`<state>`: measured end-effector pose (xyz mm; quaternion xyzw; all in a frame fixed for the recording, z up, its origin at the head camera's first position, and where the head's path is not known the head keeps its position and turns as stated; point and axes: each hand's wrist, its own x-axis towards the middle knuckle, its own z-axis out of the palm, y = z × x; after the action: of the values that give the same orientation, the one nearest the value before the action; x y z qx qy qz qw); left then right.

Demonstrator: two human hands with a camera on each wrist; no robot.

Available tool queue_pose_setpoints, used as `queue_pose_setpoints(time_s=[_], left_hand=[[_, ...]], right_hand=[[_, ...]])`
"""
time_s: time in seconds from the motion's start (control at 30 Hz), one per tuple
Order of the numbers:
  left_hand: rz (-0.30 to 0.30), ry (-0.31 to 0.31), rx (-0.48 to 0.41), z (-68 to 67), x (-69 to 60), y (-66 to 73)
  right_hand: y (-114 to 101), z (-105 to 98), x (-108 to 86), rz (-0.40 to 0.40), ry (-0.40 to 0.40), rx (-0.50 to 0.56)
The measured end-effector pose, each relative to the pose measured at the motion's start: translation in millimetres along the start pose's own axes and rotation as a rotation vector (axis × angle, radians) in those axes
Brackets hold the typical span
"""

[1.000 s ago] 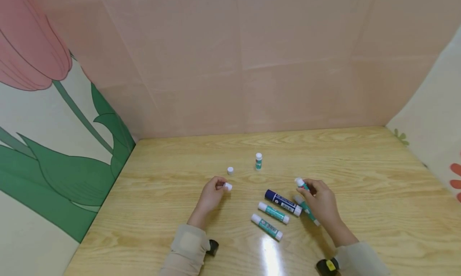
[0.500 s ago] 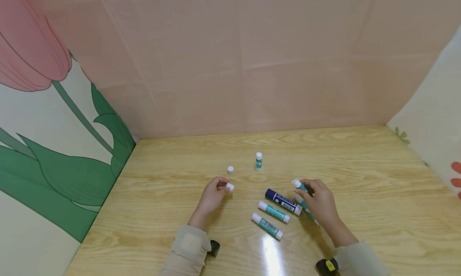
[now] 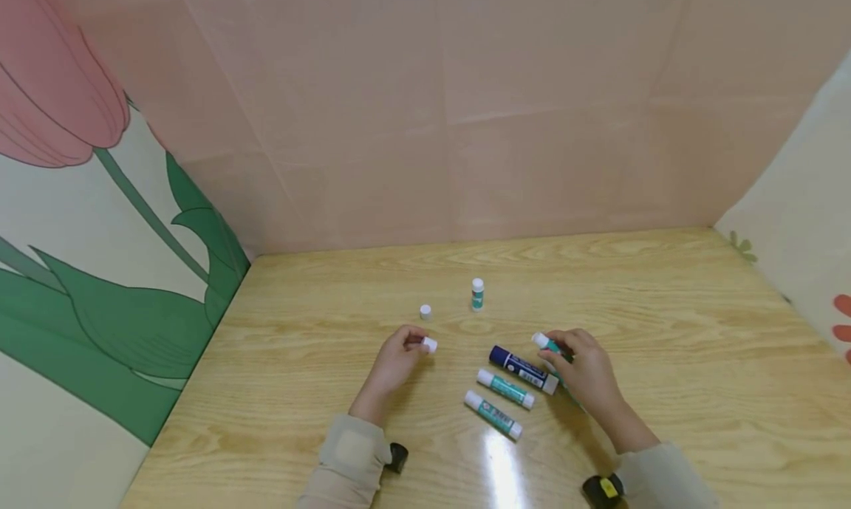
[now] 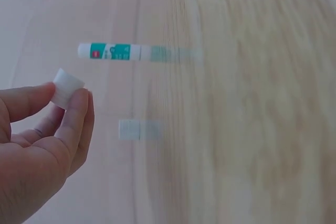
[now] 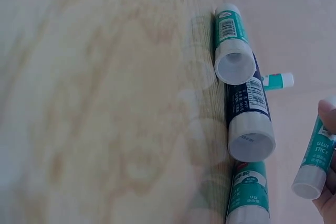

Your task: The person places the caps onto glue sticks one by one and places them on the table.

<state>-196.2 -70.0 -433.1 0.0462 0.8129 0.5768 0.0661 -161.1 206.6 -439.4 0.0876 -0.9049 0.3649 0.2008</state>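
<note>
My left hand (image 3: 394,361) pinches a small white cap (image 3: 430,345) between thumb and fingers above the table; the left wrist view shows that cap (image 4: 67,88) tilted. In my right hand (image 3: 589,372) is a green glue stick (image 3: 549,343), its white end pointing up and left; the right wrist view shows the stick (image 5: 316,153) off the table. Partly hidden under the right hand lies another green stick (image 5: 248,192). Left of it lie a dark blue glue stick (image 3: 523,369) and two green ones (image 3: 505,388), (image 3: 493,414).
A green glue stick (image 3: 477,295) stands upright farther back on the wooden table (image 3: 319,302). Another white cap (image 3: 425,312) sits to its left, just beyond my left hand. A pink sheet (image 3: 439,125) rises behind the table, with patterned panels at both sides.
My right hand has brought its glue stick slightly left, over the lying stick, which is now more hidden. The left hand's cap has shifted a little to the right.
</note>
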Motion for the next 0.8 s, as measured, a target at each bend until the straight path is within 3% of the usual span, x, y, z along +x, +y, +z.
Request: queue_pose_setpoints(time_s=[0.33, 0.5, 0.8], left_hand=[[-0.005, -0.011, -0.046, 1.0, -0.6, 1.4], [-0.005, -0.011, -0.054, 0.4, -8.1, 15.5], [0.01, -0.029, -0.076, 3.6, -2.8, -0.1]], right_hand=[[0, 1, 0.4, -0.017, -0.02, -0.008], [-2, 1, 1.1, -0.003, -0.058, -0.006], [-4, 3, -1.1, -0.022, -0.081, -0.001]])
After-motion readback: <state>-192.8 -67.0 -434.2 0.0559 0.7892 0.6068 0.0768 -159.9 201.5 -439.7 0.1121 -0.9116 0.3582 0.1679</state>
